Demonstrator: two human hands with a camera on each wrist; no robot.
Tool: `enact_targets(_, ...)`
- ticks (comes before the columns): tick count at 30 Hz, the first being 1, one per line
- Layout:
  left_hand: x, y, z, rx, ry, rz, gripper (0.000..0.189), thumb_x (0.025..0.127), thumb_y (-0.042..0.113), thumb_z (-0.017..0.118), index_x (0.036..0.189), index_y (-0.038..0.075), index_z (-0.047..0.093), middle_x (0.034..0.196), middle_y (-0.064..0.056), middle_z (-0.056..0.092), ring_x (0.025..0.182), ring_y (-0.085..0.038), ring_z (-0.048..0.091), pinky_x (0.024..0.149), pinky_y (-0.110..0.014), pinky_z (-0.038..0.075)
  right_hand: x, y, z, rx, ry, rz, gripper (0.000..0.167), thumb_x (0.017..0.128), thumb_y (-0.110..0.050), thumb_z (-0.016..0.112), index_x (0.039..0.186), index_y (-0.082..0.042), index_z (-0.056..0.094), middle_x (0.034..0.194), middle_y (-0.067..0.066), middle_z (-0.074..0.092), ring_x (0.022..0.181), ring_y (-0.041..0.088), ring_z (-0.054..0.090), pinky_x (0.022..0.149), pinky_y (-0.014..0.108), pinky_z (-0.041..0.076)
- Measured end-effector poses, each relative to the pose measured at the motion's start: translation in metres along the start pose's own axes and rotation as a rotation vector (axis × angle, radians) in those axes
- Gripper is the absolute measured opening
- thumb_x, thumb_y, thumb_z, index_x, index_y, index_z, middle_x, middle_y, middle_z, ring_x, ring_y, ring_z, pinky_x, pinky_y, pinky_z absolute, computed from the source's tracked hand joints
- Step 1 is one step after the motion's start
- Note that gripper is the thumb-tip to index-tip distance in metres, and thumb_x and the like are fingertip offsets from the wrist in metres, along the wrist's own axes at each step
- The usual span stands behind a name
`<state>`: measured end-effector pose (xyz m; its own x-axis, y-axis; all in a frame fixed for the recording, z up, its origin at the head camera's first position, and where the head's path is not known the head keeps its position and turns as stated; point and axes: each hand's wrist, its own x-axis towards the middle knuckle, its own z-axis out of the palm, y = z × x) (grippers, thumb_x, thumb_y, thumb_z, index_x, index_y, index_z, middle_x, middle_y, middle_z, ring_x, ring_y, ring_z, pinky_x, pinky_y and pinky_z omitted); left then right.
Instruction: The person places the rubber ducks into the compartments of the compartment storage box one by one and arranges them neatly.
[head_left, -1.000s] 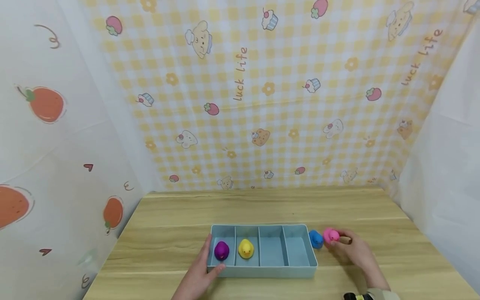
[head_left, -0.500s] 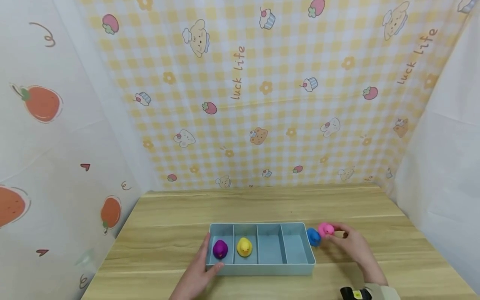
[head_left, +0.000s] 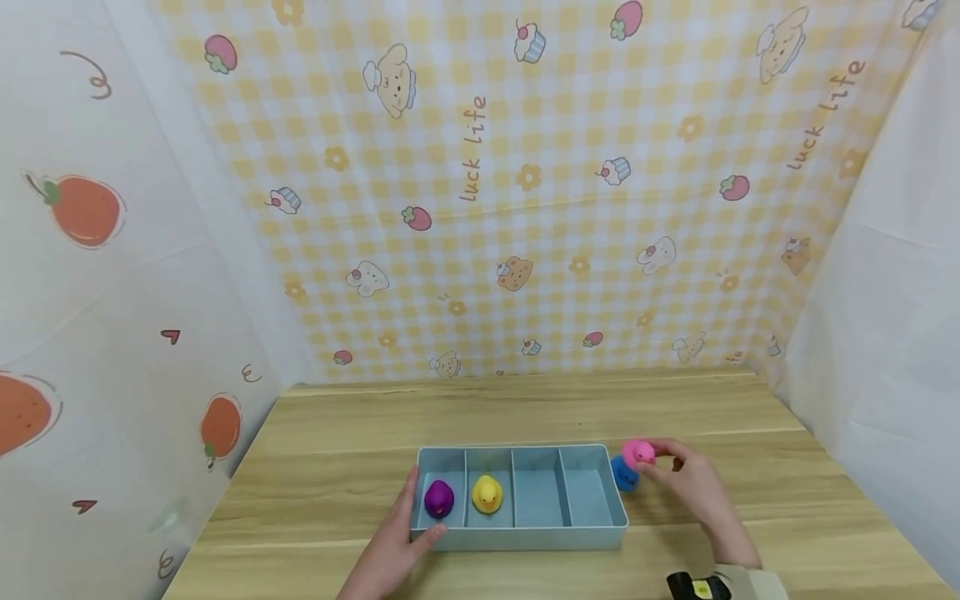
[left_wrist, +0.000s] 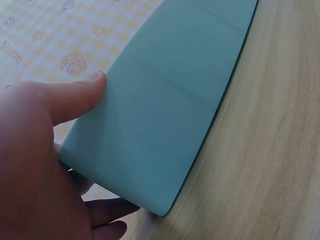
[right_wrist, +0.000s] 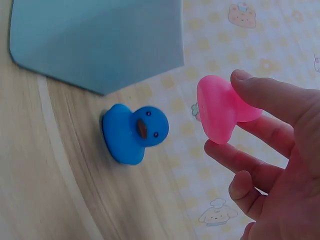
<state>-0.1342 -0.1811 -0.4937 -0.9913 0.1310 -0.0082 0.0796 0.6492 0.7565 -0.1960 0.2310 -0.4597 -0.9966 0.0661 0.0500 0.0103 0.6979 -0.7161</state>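
A pink rubber duck is pinched between the thumb and fingers of my right hand, raised off the table beside the tray's right end. Just under it on the tabletop sits a blue rubber duck, facing the right wrist camera. My left hand grips the left end of a pale blue tray, thumb on the front wall and fingers round the end. Inside the tray, a purple duck lies in the leftmost compartment and a yellow duck in the one beside it.
The two right-hand compartments hold nothing. Wood-grain tabletop surrounds the tray. A yellow checked cloth hangs behind, with white sheets at both sides. A black wrist strap circles the right forearm.
My right hand has lifted the pink duck and carried it left, from beside the blue duck to above it. The left hand keeps its hold on the tray.
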Motion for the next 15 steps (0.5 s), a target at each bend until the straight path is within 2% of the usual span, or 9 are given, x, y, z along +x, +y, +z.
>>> enact_targets(9, -0.001, 0.000, 0.000, -0.001, -0.004, -0.002, 0.090, 0.090, 0.045, 0.061, 0.154, 0.008, 0.010, 0.154, -0.027, 0.019, 0.135, -0.052, 0.028, 0.106, -0.067, 0.029, -0.001, -0.017, 0.011, 0.087, -0.016, -0.017, 0.050, 0.079, -0.038, 0.077, 0.117, -0.008, 0.066, 0.103, 0.007, 0.062, 0.076, 0.016, 0.040, 0.056, 0.023, 0.031)
enact_targets(15, 0.000, 0.000, 0.000, -0.004, -0.001, 0.005, 0.090, 0.090, 0.044, 0.062, 0.154, 0.008, 0.010, 0.154, -0.028, 0.020, 0.135, -0.052, 0.028, 0.106, -0.067, 0.029, -0.002, -0.027, 0.019, 0.102, -0.041, -0.035, 0.046, 0.078, -0.035, 0.079, 0.114, -0.009, 0.067, 0.097, 0.004, 0.062, 0.074, 0.015, 0.040, 0.056, 0.023, 0.030)
